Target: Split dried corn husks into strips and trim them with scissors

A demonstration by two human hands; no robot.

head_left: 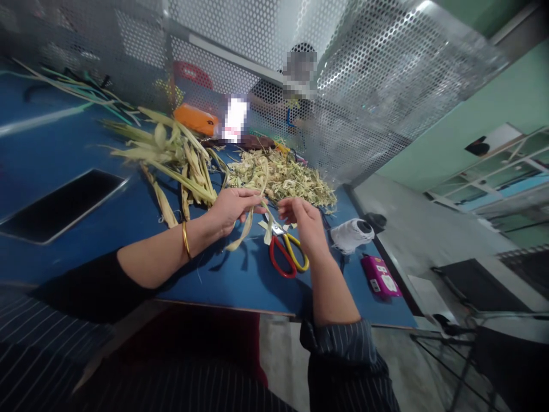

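Observation:
My left hand (229, 207) pinches a few pale strips of dried corn husk (245, 232), which hang below the fingers and stick up above them. Just to the right is my right hand (303, 222), apart from the left, its fingers curled and thumb drawn in. Whether a thin thread or fibre lies in those fingertips is too small to make out. Under and between the hands lie scissors (282, 260) with one red and one yellow handle, blades pointing away from me. Small husk scraps lie around the blades.
On the blue table (240, 292) are a heap of shredded husk (295, 180), long husks (199, 166), a white thread spool (348, 236), a purple packet (381, 277), a dark flat screen (64, 203) and an orange object (195, 118). A perforated metal partition (240, 57) stands behind; a person sits beyond.

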